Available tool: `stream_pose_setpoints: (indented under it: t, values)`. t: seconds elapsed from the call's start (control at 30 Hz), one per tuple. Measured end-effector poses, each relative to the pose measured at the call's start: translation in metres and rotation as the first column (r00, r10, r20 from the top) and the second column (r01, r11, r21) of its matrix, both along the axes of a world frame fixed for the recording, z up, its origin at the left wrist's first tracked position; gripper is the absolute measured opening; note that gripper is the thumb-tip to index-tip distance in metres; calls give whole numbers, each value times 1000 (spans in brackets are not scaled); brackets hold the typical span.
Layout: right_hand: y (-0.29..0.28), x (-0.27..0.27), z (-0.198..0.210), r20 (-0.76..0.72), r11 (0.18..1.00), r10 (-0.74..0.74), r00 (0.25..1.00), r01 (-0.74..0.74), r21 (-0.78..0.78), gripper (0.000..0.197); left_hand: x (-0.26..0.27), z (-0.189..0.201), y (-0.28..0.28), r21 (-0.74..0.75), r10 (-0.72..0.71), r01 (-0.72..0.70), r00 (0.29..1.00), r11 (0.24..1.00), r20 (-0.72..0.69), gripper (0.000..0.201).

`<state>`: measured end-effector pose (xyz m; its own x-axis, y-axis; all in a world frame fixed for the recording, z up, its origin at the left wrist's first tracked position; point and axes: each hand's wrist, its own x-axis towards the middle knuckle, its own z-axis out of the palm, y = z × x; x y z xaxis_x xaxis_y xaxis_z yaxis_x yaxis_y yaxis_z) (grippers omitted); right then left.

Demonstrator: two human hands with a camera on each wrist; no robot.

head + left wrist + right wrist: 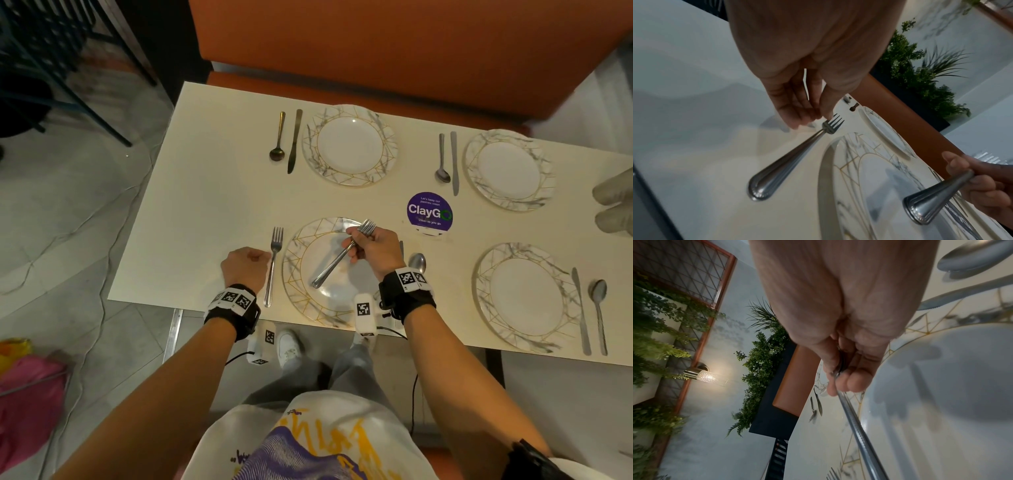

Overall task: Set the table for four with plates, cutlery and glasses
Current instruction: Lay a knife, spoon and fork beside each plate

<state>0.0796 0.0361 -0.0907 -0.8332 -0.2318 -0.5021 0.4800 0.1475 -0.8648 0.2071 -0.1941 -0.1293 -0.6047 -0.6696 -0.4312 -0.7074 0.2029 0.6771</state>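
Observation:
Four marbled plates lie on the cream table (212, 192). My right hand (370, 246) grips a bundle of forks (339, 260) by the necks, slanted above the near-left plate (298, 267). The wrist views show the same hand (849, 378) and the fork handles (859, 426) (931, 199). A single fork (274, 267) (789, 160) lies flat left of that plate. My left hand (246, 263) (807, 113) hovers beside its neck with fingers loosely curled, holding nothing. A spoon (417, 262) shows right of my right wrist.
The far-left plate (349, 145), far-right plate (510, 169) and near-right plate (527, 294) each have a knife and a spoon beside them. A purple sticker (430, 213) marks the middle. An orange bench (376, 44) runs behind. Pale blurred objects (613, 202) sit at the right edge.

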Motion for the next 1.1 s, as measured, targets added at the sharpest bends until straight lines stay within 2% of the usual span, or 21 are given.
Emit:
stream_pose_setpoints:
  t: [0.1,0.2,0.3,0.37,0.47,0.53,0.6,0.73,0.9,1.1]
  values:
    - [3,0,2,-2,1000,2,1000,-2,-7,11,-10,13,9,-121,-55,41,992,992,-116,11]
    - [10,1,4,-8,1000,6,1000,-6,-8,11,-27,27,29,-167,-182,146,956,975,-228,8]
    - [20,1,9,-21,1000,-16,1000,16,-20,14,-46,43,61,-79,-310,300,909,951,-280,7]
    - [30,0,14,-31,998,-44,999,43,-38,16,-57,50,86,-10,-403,418,868,908,-290,10]
    - [48,-6,21,-43,997,-77,996,76,-17,19,-69,54,120,126,-497,541,826,832,-264,24]
    - [65,-12,23,-38,995,-97,995,97,-17,16,-75,52,140,193,-502,562,817,804,-284,25]
    - [82,-19,26,-35,992,-121,992,120,-25,16,-84,51,158,219,-498,567,813,794,-302,13]
    - [121,-31,28,-13,984,-165,986,164,-67,22,-108,57,191,192,-533,587,802,787,-270,6]
    - [183,-61,27,71,963,-168,983,179,-199,22,-140,68,241,223,-522,587,803,779,-288,7]
    - [251,-100,25,41,976,-167,985,171,-134,17,-173,75,310,273,-487,563,820,780,-300,10]
